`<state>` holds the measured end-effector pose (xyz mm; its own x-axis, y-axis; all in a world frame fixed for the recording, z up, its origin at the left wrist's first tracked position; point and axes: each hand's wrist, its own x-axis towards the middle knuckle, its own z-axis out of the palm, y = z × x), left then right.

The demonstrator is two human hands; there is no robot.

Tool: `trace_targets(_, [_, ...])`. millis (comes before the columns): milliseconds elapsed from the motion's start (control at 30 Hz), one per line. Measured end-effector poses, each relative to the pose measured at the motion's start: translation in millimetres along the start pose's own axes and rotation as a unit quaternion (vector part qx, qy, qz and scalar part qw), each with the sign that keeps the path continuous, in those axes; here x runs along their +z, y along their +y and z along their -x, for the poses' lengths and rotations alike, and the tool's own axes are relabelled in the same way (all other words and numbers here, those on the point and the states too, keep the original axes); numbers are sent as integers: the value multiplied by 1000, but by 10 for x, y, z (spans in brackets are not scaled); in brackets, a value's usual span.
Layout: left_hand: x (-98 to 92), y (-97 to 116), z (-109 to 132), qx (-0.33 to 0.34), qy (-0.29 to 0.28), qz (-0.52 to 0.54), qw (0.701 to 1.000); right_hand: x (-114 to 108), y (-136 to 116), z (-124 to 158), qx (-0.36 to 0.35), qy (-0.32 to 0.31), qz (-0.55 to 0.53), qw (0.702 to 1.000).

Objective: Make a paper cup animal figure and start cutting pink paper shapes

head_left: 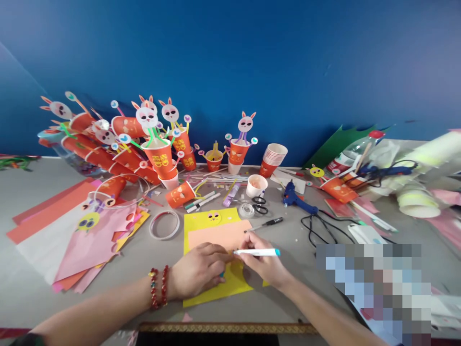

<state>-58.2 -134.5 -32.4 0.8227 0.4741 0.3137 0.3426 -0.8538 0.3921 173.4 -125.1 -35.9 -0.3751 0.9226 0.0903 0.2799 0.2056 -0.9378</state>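
Note:
My right hand (pixel 264 263) is closed on a white marker with a teal end (pixel 257 252), held sideways with its tip pointing left. My left hand (pixel 198 271), with red bead bracelets on the wrist, rests curled on the paper, and a bit of teal shows under its fingers. Both hands lie on a yellow sheet (pixel 234 283) with a peach sheet (pixel 219 234) on top of it. A small yellow round face cut-out (pixel 213 217) sits at the yellow sheet's far edge.
Several red paper cups with bunny faces (pixel 158 154) crowd the back left. Coloured paper sheets (pixel 72 230) lie at the left. A blue glue gun (pixel 297 199), scissors (pixel 259 205), tape roll (pixel 246 210), black pen (pixel 268 223), white ring (pixel 164 225) and stacked cups (pixel 273 156) lie beyond.

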Motion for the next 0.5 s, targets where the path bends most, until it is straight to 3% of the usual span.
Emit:
trace_targets(167, [47,-69,62,4,-32,-12,999,11,82,61,-47,50,66,995])
trace_targets(500, [81,-100,55,8,-39,-44,998,21,108,42,-47,34,125,990])
